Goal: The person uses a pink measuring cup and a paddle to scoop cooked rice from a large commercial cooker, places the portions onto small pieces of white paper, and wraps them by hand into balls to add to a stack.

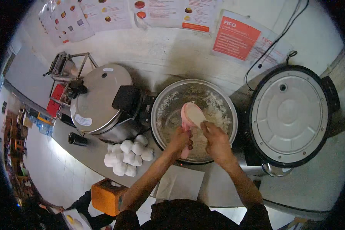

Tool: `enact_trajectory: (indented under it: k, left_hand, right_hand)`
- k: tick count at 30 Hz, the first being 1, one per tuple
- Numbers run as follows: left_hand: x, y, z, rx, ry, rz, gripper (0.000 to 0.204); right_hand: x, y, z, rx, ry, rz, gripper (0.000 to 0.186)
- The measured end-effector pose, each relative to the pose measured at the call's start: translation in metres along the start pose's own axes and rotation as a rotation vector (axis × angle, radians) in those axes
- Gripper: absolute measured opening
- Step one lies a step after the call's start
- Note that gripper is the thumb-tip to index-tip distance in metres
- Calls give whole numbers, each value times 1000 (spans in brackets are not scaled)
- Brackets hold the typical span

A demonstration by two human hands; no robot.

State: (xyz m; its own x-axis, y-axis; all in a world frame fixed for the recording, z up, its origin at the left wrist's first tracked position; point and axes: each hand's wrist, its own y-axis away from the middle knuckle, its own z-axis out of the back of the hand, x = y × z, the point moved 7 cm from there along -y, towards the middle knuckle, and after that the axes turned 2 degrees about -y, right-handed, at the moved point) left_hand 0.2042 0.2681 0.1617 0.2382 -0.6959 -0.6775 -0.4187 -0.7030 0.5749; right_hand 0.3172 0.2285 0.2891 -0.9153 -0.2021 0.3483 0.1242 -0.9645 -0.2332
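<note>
From my end I see the left hand (179, 142) closed around the handle of a pink scoop (184, 112), fingers wrapped over it, and the right hand (218, 142) closed on a white paddle (196, 115), its blade at the scoop's mouth. Both tools are over the open steel pot (191, 85), within its rim. Judging by how things lie, I'd call this well along but not finished: the rice (218, 112) in the pot looks low, with clumps clinging to the far and right walls and a thin layer lower down, though the hands hide part of the bottom. What appears done is the pile of white bundles (128, 157) on the counter (223, 188), left of the pot and in front of the lidded cooker (99, 90); I can't make out what is inside them. What's left, as I read it, is whatever rice remains. A flat pale sheet (186, 182) lies in front of the pot, and I can't tell whether anything is inside the scoop.
</note>
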Motion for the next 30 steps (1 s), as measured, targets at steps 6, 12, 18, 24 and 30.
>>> enact_trajectory:
  k: [6,12,18,24,30]
  left_hand:
    - [-16,73,-29,104,39,-161,18]
    - [16,142,-20,250,-207,128,41]
    - [45,207,55,41,-27,20,42]
    - [46,215,90,-144,96,-53,39]
    - [22,200,80,15,152,-79,38]
  right_hand:
    - [-96,-67,23,-36,-551,-278,19]
    - [-133,-119,-188,540,287,86,33]
    - [-57,-105,-226,750,-190,120,28]
    - [-59,-70,-203,823,-877,-511,30]
    - [-47,-68,-153,914,-857,-438,18]
